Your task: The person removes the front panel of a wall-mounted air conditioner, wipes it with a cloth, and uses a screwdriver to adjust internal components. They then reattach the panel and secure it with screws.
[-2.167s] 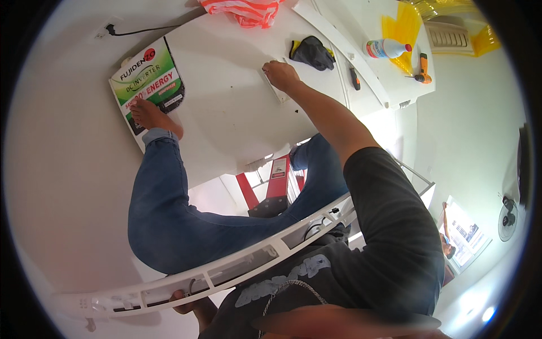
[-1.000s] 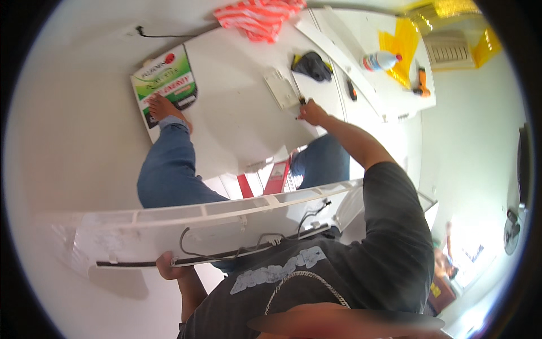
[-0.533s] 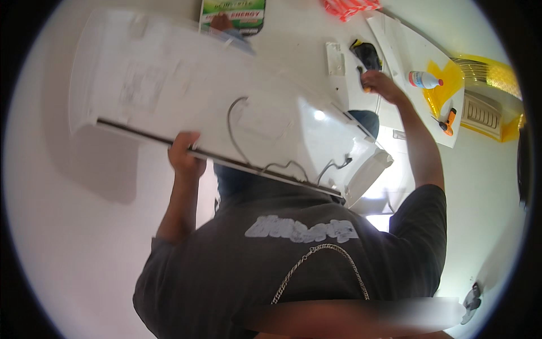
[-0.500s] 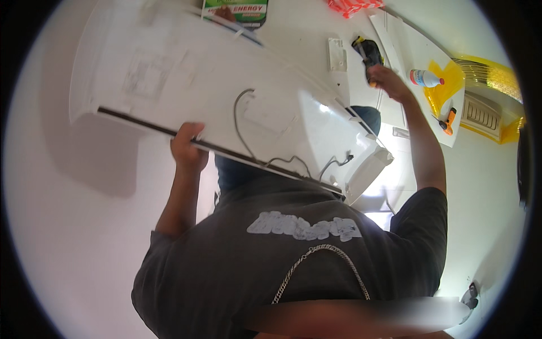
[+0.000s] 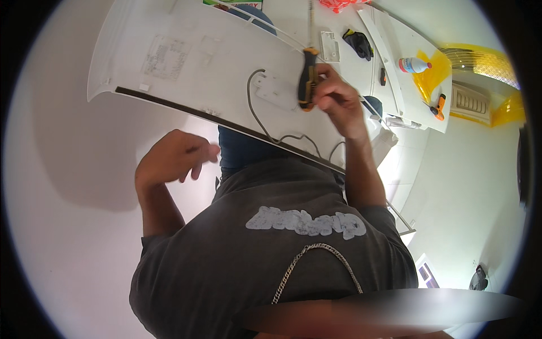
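Observation:
My right hand (image 5: 342, 107) grips a screwdriver (image 5: 307, 79) by its black and yellow handle, its long shaft pointing away from me. It is over a large white plastic panel (image 5: 209, 73) that lies slanted across my lap. A dark strip (image 5: 189, 107) lines the panel's near edge, and a grey cable (image 5: 251, 104) curls over its face. A printed label (image 5: 165, 57) is stuck on the left part. Off the panel's near edge, my left hand (image 5: 178, 157) hangs with loosely bent fingers apart, holding nothing.
Beyond the panel, a small white plastic part (image 5: 329, 46) lies by a black bundle with yellow trim (image 5: 358, 44). To the right are a bottle (image 5: 415, 65), yellow sheeting (image 5: 427, 82), an orange-handled tool (image 5: 438, 107) and a beige slatted panel (image 5: 471, 104). A red-and-white bag (image 5: 339, 4) sits far off.
My left hand has let go of the panel's near edge and drawn back. My right hand has come from the black bundle to over the panel with the screwdriver.

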Tool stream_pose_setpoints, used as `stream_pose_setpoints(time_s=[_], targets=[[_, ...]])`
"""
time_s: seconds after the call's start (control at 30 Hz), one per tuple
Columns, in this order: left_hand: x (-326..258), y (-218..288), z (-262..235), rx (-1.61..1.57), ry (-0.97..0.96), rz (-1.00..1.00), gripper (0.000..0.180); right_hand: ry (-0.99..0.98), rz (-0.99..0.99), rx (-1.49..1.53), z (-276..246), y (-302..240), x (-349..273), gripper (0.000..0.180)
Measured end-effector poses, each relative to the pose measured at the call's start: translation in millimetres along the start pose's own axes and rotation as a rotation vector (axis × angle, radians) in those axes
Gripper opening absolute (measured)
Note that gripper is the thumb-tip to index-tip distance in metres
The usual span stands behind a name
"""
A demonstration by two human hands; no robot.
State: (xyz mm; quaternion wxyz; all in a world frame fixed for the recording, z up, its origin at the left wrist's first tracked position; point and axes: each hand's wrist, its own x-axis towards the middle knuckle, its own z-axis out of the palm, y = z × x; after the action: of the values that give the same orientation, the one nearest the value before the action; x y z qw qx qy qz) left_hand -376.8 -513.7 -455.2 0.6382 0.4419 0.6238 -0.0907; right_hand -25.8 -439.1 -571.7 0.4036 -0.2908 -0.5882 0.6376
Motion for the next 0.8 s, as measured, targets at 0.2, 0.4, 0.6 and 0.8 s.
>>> stream_pose_setpoints(time_s=[0.2,0.4,0.6,0.8], targets=[[37.3,49.5,60.8,-0.276,0.545,1.157,0.04,-0.011,-0.076,0.364,54.7,4.1,10.9,0.016],[84.5,58.8,72.1,-0.137,0.768,1.284,0.032,0.092,0.081,0.34,59.0,-4.2,11.4,0.03],[88.9,51.8,70.9,-0.003,0.844,1.388,0.026,0.085,0.201,0.333,61.1,-4.3,0.6,0.039],[100.6,47.3,75.7,-0.075,0.763,1.356,0.02,0.157,0.082,0.248,68.0,5.5,3.8,0.04]])
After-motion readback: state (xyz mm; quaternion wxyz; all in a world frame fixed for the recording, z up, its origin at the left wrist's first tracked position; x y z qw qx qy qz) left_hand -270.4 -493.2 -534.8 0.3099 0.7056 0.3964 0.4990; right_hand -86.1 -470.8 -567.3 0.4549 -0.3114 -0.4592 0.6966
